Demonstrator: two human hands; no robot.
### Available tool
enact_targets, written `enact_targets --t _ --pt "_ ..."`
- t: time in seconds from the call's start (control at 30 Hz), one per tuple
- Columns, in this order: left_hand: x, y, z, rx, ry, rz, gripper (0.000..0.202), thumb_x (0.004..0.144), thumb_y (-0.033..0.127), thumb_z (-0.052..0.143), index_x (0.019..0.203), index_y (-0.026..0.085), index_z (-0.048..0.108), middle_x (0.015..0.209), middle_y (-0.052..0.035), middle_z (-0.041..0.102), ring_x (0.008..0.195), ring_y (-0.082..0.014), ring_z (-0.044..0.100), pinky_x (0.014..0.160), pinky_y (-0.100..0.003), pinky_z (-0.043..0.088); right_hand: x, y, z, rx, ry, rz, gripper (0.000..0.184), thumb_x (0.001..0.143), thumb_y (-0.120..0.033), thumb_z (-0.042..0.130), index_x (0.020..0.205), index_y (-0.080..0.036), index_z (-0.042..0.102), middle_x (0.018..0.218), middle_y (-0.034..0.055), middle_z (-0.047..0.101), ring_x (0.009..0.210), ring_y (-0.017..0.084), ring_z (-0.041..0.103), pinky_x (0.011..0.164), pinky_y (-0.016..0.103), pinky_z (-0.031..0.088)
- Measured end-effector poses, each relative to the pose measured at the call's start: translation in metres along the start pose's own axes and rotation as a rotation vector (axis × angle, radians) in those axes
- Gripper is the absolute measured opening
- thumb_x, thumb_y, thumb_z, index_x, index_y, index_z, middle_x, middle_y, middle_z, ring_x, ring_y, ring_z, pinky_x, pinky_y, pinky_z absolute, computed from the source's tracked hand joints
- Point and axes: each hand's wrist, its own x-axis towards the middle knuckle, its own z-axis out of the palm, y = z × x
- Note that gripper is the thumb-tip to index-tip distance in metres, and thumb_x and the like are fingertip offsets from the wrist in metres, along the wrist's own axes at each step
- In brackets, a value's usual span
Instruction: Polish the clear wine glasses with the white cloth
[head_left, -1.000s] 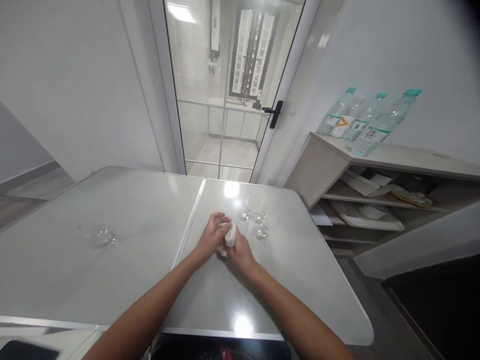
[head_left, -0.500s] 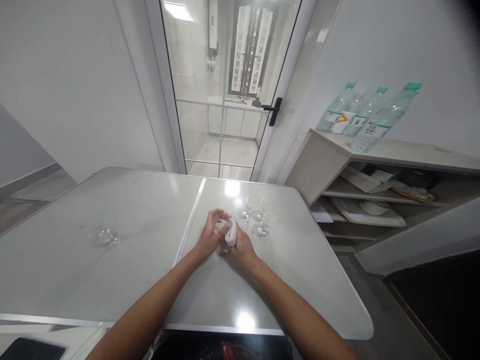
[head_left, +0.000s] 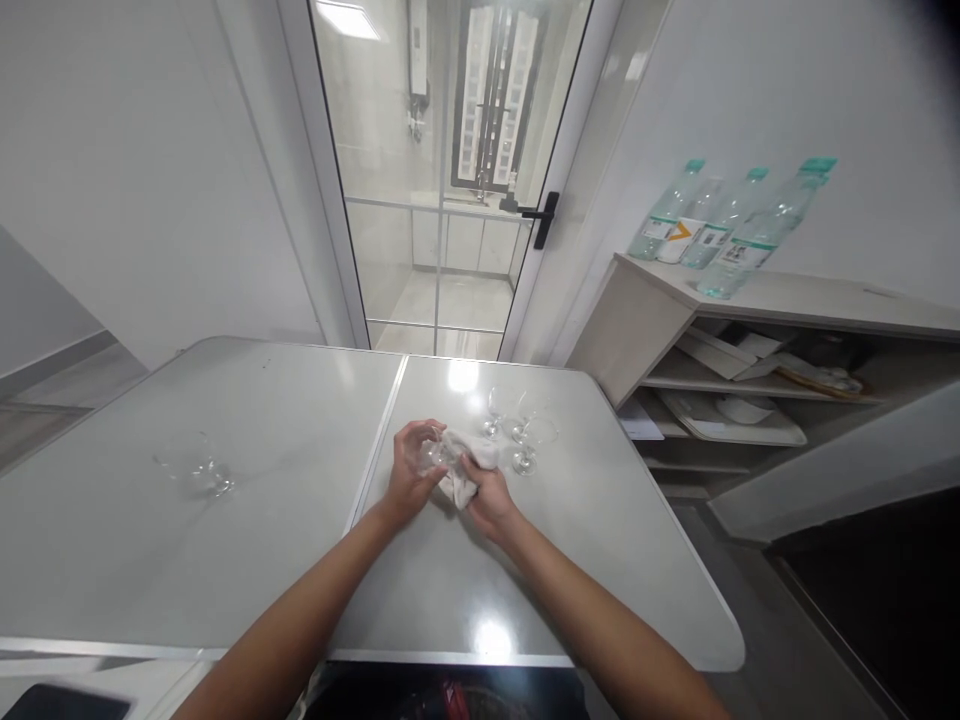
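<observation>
My left hand (head_left: 411, 468) is wrapped around a clear stemmed glass (head_left: 433, 455), tilted over the table (head_left: 570, 570). A folded white cloth (head_left: 459, 485) is gripped in my right hand (head_left: 489, 498), its edge against the side of the glass facing it. Fingers and cloth hide part of this glass. Just beyond my right hand, several clear stemmed glasses (head_left: 524, 460) stand grouped on the tabletop. Far to the left, more clear glassware (head_left: 214, 475) sits on the other table half; its number is hard to make out.
A metal seam (head_left: 382, 425) divides the tabletop. At the right stands an open shelf unit (head_left: 652, 320) with plastic bottles (head_left: 739, 255) on top. A glass door (head_left: 442, 200) with a black handle (head_left: 547, 220) is behind the table. A dark flat object (head_left: 67, 703) lies at the lower left.
My hands have drawn a little apart. The left hand has moved left with the glass, and the cloth has spread wider in my right hand. The camera view has shifted slightly.
</observation>
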Motion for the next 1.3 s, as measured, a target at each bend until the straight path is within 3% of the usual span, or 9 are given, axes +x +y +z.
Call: enact_targets --t 0.27,0.37,0.47,0.6,0.63,0.7,0.8,1.0,1.3 --pt "-0.006 -0.003 -0.003 0.147 -0.241 0.049 0.069 0.083 0.038 0.083 0.137 0.026 0.043 0.127 -0.0134 0.061 0.119 -0.0299 0.062 0.102 -0.051 0.049 0.008 0.003 -0.008 -0.244 -0.028 -0.129 0.031 0.069 -0.036 0.085 0.092 -0.017 0.075 0.085 0.0042 0.075 0.077 0.02 0.065 0.072 0.031 0.051" --pt "-0.004 -0.002 0.0 0.185 -0.153 0.035 0.065 0.084 0.04 0.081 0.135 0.024 0.045 0.126 -0.0141 0.061 0.119 -0.0299 0.062 0.102 -0.05 0.049 0.011 0.0 -0.016 -0.477 0.086 -0.214 0.029 0.071 -0.042 0.082 0.077 -0.017 0.068 0.073 0.0013 0.066 0.067 0.017 0.056 0.064 0.029 0.045" --pt "0.001 -0.002 0.002 0.178 0.039 0.005 0.058 0.089 0.041 0.076 0.135 0.024 0.044 0.126 -0.0137 0.062 0.118 -0.0287 0.062 0.099 -0.046 0.049 0.009 -0.007 -0.022 -0.765 0.164 -0.333 0.033 0.079 -0.045 0.074 0.066 -0.02 0.057 0.063 -0.0017 0.053 0.061 0.015 0.047 0.058 0.028 0.038" --pt "0.009 0.005 -0.001 0.204 0.168 -0.107 0.055 0.091 0.038 0.075 0.137 0.026 0.047 0.13 -0.0122 0.063 0.12 -0.0276 0.063 0.102 -0.045 0.049 -0.006 -0.02 -0.019 -1.165 -0.118 -0.563 0.008 0.073 -0.024 0.066 0.075 -0.021 0.058 0.081 0.0004 0.057 0.069 0.016 0.053 0.064 0.027 0.041" --pt "0.011 0.007 -0.003 0.219 0.16 -0.142 0.055 0.09 0.037 0.076 0.137 0.026 0.049 0.131 -0.0115 0.063 0.118 -0.0274 0.064 0.103 -0.046 0.049 -0.01 -0.023 -0.016 -1.279 -0.205 -0.563 0.013 0.07 -0.02 0.064 0.083 -0.021 0.062 0.09 0.0018 0.06 0.073 0.017 0.057 0.066 0.027 0.043" --pt "0.012 0.009 -0.004 0.272 0.128 -0.195 0.055 0.087 0.038 0.08 0.135 0.028 0.055 0.132 -0.0104 0.061 0.113 -0.0269 0.067 0.102 -0.046 0.05 -0.017 -0.026 -0.008 -1.528 -0.274 -0.487 0.051 0.068 -0.017 0.063 0.118 -0.024 0.064 0.112 0.0045 0.063 0.08 0.019 0.062 0.068 0.027 0.045" --pt "0.011 0.007 -0.005 0.343 0.084 -0.204 0.054 0.082 0.039 0.083 0.131 0.029 0.063 0.129 -0.0087 0.056 0.104 -0.0253 0.07 0.098 -0.046 0.055 -0.023 -0.026 0.001 -1.809 -0.33 -0.345 0.079 0.072 -0.018 0.064 0.148 -0.031 0.047 0.142 0.0085 0.053 0.076 0.017 0.066 0.066 0.029 0.047" --pt "0.005 -0.006 0.002 0.268 -0.073 -0.195 0.059 0.081 0.038 0.084 0.136 0.03 0.062 0.125 -0.0083 0.057 0.109 -0.026 0.07 0.101 -0.048 0.057 -0.022 -0.022 0.005 -2.028 -0.383 -0.213 0.07 0.081 -0.024 0.065 0.149 -0.022 0.049 0.145 0.0173 0.056 0.079 0.025 0.074 0.07 0.036 0.052" --pt "0.003 -0.014 0.005 0.262 -0.097 -0.21 0.08 0.078 0.037 0.087 0.146 0.03 0.047 0.145 -0.013 0.049 0.133 -0.0325 0.059 0.111 -0.052 0.05 -0.026 -0.019 0.004 -2.072 -0.249 -0.137 0.069 0.082 -0.021 0.069 0.148 -0.017 0.05 0.15 0.0235 0.054 0.086 0.026 0.077 0.075 0.035 0.055"
